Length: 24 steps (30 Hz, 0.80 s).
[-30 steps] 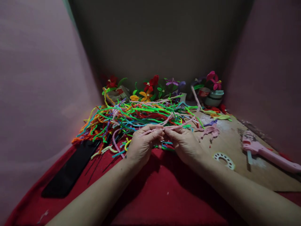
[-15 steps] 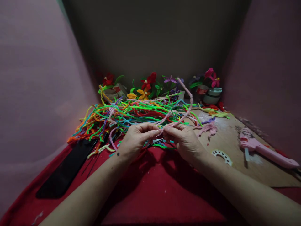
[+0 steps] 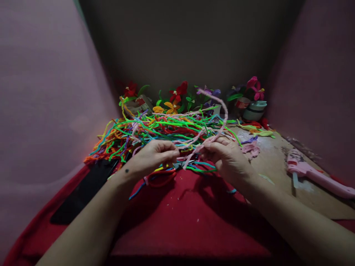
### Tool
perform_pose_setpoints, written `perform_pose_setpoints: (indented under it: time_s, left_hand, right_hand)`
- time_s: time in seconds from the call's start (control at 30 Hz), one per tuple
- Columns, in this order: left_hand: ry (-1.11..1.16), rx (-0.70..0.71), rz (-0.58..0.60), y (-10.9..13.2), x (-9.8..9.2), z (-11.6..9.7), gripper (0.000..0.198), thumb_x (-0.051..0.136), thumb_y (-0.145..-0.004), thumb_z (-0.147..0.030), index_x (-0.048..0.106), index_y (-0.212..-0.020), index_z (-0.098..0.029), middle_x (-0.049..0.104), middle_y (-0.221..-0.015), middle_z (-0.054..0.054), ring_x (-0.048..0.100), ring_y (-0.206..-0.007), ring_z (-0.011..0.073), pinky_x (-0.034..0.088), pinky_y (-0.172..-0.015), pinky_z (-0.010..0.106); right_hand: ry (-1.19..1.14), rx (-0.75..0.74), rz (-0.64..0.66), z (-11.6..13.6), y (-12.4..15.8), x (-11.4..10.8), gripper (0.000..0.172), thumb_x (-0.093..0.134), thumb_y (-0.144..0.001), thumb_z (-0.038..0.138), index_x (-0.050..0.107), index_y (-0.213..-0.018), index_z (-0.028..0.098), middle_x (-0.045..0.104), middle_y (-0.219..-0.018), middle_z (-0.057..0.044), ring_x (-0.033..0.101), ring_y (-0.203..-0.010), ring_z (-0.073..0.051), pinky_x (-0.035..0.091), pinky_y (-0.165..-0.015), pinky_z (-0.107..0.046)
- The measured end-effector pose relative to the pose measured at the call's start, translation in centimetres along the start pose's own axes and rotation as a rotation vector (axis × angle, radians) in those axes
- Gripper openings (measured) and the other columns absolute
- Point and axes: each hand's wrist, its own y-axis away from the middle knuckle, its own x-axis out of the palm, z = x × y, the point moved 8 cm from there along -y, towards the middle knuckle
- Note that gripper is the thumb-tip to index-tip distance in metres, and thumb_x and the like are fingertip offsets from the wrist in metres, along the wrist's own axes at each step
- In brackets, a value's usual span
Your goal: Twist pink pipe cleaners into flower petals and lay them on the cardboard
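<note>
My right grip [image 3: 229, 157] pinches a pink stem [image 3: 225, 114] in front of the heap of fuzzy stems [image 3: 177, 128], its palm side hidden; one end dangles below, the long part arches above the heap. My left grip [image 3: 155, 157], also in front of the heap, is pressed together; whether it holds anything I cannot tell. Scissors [image 3: 179, 166] sit at the heap's near edge, hard to make out. My left forearm [image 3: 94, 218] blocks some of a dark slab [image 3: 80, 194] left of the heap; a glue gun [image 3: 324, 180] lies right of it, flowers [image 3: 181, 88] behind.
</note>
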Motion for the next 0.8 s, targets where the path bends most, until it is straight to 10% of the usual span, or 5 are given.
perform_pose_setpoints:
  time_s: [0.27,0.8]
  left_hand:
    - [-0.896,0.178,0.079,1.0,0.3,2.7,0.012,0.043,-0.076,-0.021,0.054,-0.074,-0.019,0.052,-0.069,0.002,0.041,-0.059,0.0141,0.029,-0.054,0.026]
    - [-0.651,0.133,0.047,0.8,-0.7,1.7,0.03,0.043,-0.08,-0.035,0.058,-0.102,-0.02,0.059,-0.075,0.001,0.05,-0.064,0.013,0.037,-0.057,0.019]
  right_hand:
    - [0.004,0.1,-0.073,-1.7,0.2,-2.1,0.006,0.063,-0.067,0.017,0.059,-0.062,0.017,0.065,-0.065,-0.005,0.058,-0.058,-0.013,0.045,-0.056,-0.026]
    - [-0.05,0.083,-0.045,-1.3,0.1,-2.1,0.006,0.066,-0.066,0.02,0.062,-0.063,0.016,0.064,-0.062,-0.002,0.057,-0.053,-0.01,0.044,-0.054,-0.024]
